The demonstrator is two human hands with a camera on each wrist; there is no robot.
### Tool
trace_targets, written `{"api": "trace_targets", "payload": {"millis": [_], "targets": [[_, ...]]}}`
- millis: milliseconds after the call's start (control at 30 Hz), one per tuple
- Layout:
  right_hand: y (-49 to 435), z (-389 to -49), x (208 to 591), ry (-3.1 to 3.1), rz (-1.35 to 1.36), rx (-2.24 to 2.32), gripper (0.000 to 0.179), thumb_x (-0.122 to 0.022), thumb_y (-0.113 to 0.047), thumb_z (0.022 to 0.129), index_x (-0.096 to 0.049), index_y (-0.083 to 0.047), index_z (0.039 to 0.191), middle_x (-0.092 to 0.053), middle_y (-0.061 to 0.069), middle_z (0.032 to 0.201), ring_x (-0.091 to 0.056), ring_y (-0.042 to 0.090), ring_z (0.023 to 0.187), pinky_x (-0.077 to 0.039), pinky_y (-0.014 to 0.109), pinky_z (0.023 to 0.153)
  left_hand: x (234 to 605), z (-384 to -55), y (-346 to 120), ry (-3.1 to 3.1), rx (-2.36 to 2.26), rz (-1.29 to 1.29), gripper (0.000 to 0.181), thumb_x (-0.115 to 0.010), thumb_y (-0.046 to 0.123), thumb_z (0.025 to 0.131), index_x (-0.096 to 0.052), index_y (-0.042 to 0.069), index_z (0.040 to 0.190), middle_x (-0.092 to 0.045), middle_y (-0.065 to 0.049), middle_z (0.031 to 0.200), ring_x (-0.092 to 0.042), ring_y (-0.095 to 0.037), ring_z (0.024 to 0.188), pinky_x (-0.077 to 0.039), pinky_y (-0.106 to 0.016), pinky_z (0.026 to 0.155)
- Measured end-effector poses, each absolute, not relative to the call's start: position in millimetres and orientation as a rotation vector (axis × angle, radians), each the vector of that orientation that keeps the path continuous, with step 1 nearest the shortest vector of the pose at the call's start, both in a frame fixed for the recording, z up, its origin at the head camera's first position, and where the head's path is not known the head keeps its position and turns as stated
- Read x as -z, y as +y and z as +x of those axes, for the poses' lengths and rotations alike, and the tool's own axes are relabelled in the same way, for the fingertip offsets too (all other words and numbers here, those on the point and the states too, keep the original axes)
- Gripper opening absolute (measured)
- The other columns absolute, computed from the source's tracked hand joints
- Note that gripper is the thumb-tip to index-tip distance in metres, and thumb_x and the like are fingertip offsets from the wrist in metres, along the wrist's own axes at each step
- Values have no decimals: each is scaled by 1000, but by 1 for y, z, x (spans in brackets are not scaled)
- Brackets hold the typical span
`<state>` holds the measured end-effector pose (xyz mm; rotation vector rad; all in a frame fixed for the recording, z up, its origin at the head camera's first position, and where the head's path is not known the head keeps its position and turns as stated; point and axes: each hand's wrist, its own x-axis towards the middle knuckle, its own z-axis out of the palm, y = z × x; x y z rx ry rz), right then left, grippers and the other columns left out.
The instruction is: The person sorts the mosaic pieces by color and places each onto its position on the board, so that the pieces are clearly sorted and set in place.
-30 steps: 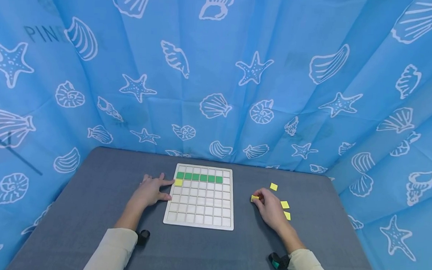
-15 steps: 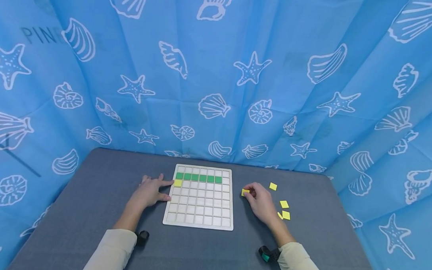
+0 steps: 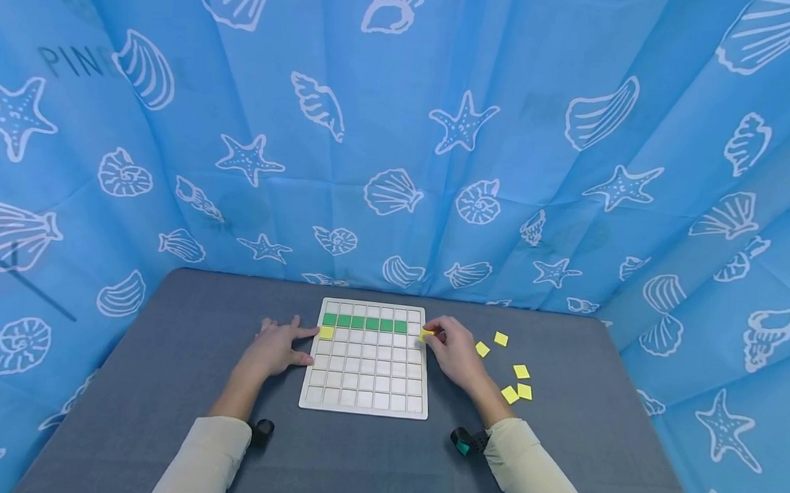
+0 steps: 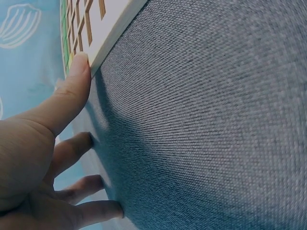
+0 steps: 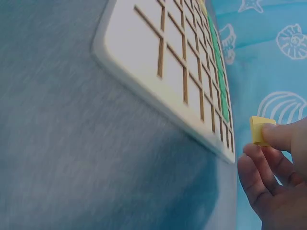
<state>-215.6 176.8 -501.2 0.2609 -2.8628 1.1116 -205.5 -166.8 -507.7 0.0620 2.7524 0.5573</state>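
Observation:
A white grid board [image 3: 363,412] lies flat on the grey table. A row of green square tiles [image 3: 373,324] fills part of its second row, and one yellow tile [image 3: 326,333] sits at the left end of the row below. My left hand [image 3: 274,352] rests beside the board, thumb and index finger touching its left edge; the thumb [image 4: 76,81] shows against the rim in the left wrist view. At the board's right edge my right hand [image 3: 456,352] pinches a yellow square tile [image 5: 260,130] between thumb and fingers, held above the surface.
Several loose yellow tiles [image 3: 521,371] lie on the grey tabletop [image 3: 361,463] right of the board, near my right forearm. A blue curtain [image 3: 399,130] with white shell prints stands behind the table and along both sides.
My right hand has carried the yellow tile leftward to the board's right edge, uncovering more loose yellow tiles behind it. The left hand stays in place at the board's left edge.

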Motion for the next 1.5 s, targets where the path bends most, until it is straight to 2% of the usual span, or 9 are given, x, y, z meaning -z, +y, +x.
{"api": "trace_targets", "payload": {"millis": [667,1000,1167,1500], "targets": [[143,-226,498,-2840,329,-1209,12,-69,-13,98,-73,-11,108,-69,5,101,-64,15,87,-54,33,76,506,-205,-167,2747,-556,41,69,-80,38,87,-52,30,150,-30,-22,166,-15,-60,151,-25,-77,114],[122,-232,501,-2828,405,-1295,15,-70,-13,97,-76,-12,110,-71,5,103,-66,15,85,-56,29,73,505,-206,-167,2747,-561,63,69,-79,37,88,-52,29,151,-29,-22,166,-15,-61,150,-26,-77,114],[112,-233,501,-2832,425,-1295,15,-71,-13,97,-76,-12,110,-70,5,103,-66,16,89,-56,32,79,505,-207,-166,2751,-553,64,69,-79,37,88,-52,29,150,-30,-23,165,-17,-60,150,-27,-76,114],[90,-236,503,-2876,416,-1297,11,-71,-12,96,-75,-11,107,-71,4,100,-65,15,89,-54,30,78,507,-206,-167,2751,-563,62,69,-80,37,87,-53,29,150,-30,-23,165,-18,-60,150,-28,-76,113]]}}
